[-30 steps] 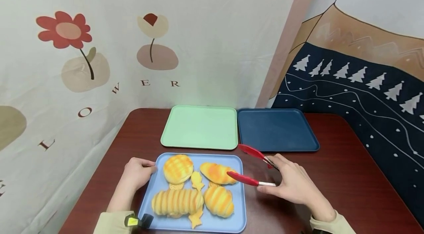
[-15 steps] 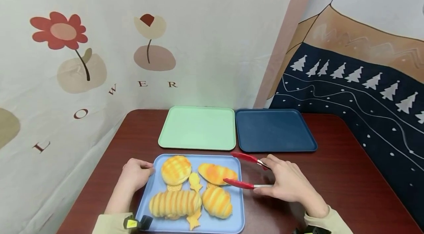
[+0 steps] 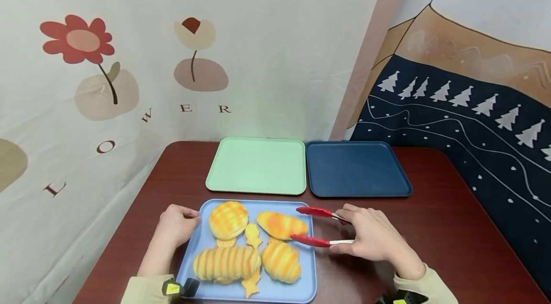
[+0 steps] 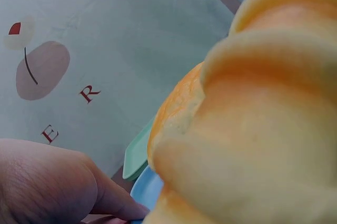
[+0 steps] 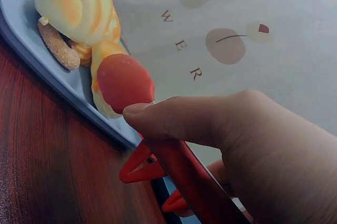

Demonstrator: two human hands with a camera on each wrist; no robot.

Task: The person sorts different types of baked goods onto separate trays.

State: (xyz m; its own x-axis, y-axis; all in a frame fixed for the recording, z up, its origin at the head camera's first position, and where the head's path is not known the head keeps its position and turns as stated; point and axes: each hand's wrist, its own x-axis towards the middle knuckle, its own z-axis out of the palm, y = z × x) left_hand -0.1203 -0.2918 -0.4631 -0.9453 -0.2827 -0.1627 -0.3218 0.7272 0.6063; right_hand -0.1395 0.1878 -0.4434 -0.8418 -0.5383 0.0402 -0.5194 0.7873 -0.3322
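My left hand (image 3: pixel 175 226) pinches the left rim of a light blue tray (image 3: pixel 311 270); its fingertips meet the rim in the left wrist view. My right hand (image 3: pixel 373 233) holds tongs (image 3: pixel 316 241) with red tips, thumb on one arm and fingers on the other. The tongs are spread, tips above and below the right end of an oval bread (image 3: pixel 281 225); whether they touch it I cannot tell. Also on the tray are a round bun (image 3: pixel 229 220), a long ridged bread (image 3: pixel 227 264), a smaller striped bread (image 3: pixel 281 262) and fish-shaped pieces (image 3: pixel 252 234).
Behind the blue tray, a light green tray (image 3: pixel 258 165) and a dark blue tray (image 3: pixel 357 168) lie side by side at the table's far edge. A printed cloth (image 3: pixel 275 55) hangs behind the reddish-brown table (image 3: pixel 447 227).
My right hand and the tongs have come left and the far tip has dropped lower, to either side of the oval bread. My left hand keeps its place on the tray rim.
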